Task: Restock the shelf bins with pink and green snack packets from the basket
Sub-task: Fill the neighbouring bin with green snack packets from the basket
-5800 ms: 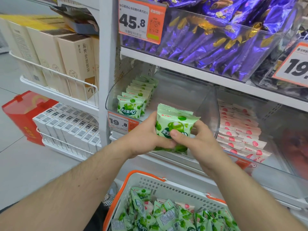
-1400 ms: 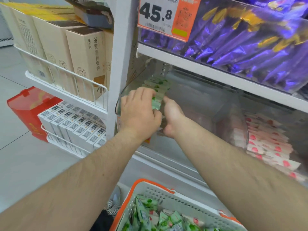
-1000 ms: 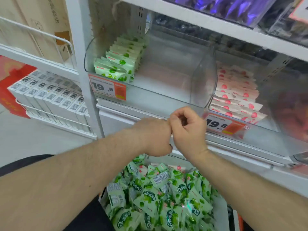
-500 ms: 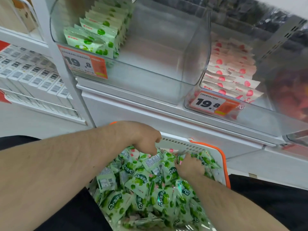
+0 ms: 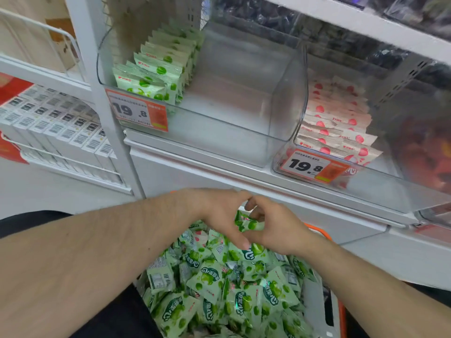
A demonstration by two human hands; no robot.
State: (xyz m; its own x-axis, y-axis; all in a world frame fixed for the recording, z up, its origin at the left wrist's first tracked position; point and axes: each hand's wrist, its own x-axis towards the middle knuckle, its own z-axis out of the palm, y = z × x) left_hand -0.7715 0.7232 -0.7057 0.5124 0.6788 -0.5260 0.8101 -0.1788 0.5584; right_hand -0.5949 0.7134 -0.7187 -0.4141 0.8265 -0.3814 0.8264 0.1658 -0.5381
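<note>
Up and to the left of the hands, rows of white boxes [image 5: 61,125] printed with barcodes stand behind a white wire rail [image 5: 68,164] on a low rack. Further left, red packaging [image 5: 9,91] shows at the frame edge. Above those, tan cartons [image 5: 31,32] sit behind another wire guard. A white upright post [image 5: 97,93] rises just left of the hands. Far up and to the right, dark glossy wrappers [image 5: 280,23] fill the back of the shelf, blurred. To the right, red items [image 5: 427,152] lie behind clear plastic, too blurred to identify. Pale floor [image 5: 48,191] spreads to the left.
</note>
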